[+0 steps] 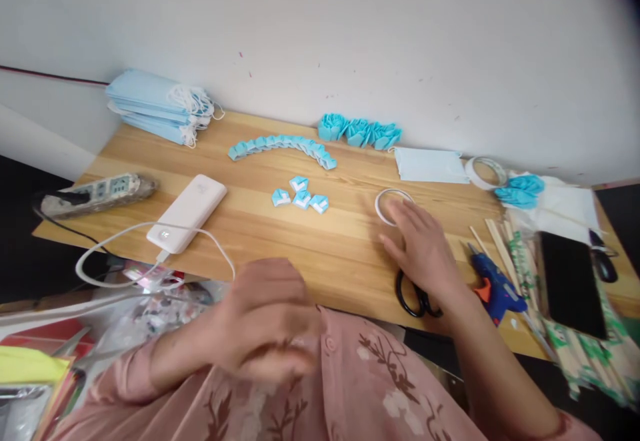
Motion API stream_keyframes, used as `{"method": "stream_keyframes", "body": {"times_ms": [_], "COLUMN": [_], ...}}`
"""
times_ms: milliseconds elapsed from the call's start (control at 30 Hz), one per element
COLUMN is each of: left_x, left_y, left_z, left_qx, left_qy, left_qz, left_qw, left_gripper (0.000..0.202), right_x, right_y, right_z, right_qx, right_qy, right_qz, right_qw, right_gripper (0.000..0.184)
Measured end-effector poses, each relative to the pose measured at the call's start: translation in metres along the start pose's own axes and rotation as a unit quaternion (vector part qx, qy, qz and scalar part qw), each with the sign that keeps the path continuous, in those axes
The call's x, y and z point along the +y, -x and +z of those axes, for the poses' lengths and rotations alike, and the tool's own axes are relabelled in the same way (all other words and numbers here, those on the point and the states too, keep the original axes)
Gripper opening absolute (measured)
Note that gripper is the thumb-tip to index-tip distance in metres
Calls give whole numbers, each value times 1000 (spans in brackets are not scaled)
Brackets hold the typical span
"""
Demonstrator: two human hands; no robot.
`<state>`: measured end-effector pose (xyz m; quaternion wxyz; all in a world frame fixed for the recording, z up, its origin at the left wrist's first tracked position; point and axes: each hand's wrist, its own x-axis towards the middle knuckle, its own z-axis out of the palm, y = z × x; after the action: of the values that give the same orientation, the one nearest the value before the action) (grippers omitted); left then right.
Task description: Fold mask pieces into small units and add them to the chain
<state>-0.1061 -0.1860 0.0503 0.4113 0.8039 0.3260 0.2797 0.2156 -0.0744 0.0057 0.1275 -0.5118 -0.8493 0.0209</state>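
Note:
My right hand (420,244) is over the table with its fingers apart. Its fingertips overlap the near edge of a thin roll of white tape (380,209); whether they touch it I cannot tell. Just below that hand are the black handles of scissors (409,302), partly covered by it. In front of my shirt, my left hand (273,321) is curled closed and blurred, and whatever its fingers hold is hidden. Several small folded blue-and-white pieces (301,199) lie mid-table. Behind them curves a strip of joined blue folded pieces (283,142).
Blue folded flowers (357,130) and a face mask (431,164) lie along the wall. Masks (150,98) are stacked back left, beyond a power bank (187,213) and power strip (107,190). Rightward are a glue gun (495,284), wide tape roll (486,171), wooden sticks and phone (571,284).

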Motion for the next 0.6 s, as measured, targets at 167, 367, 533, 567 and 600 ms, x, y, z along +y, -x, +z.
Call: {"method": "stream_keyframes", "body": {"times_ms": [167,367,533,567,600], "left_x": [-17,-16,-16,-16,-16], "left_y": [-53,-54,-53,-53,-53], "left_z": [7,15,14,13,13], "left_qx": [-63,-155,-164,-164,-163], "left_qy": [25,57,53,52,51], "left_qz": [67,58,30,27,25], "left_qw": [996,985,985,985,985], "left_gripper": [29,33,40,40,39], "right_x": [10,35,21,11,1], "right_y": [25,9,21,27,34], "right_z": [24,16,-13,-14,-13], "right_qx": [-33,-27,20,8,-11], "right_qy": [50,86,66,45,29], "right_qz": [19,73,72,52,35], "right_qw": [998,993,995,998,999], "right_gripper": [53,51,51,52,52]}}
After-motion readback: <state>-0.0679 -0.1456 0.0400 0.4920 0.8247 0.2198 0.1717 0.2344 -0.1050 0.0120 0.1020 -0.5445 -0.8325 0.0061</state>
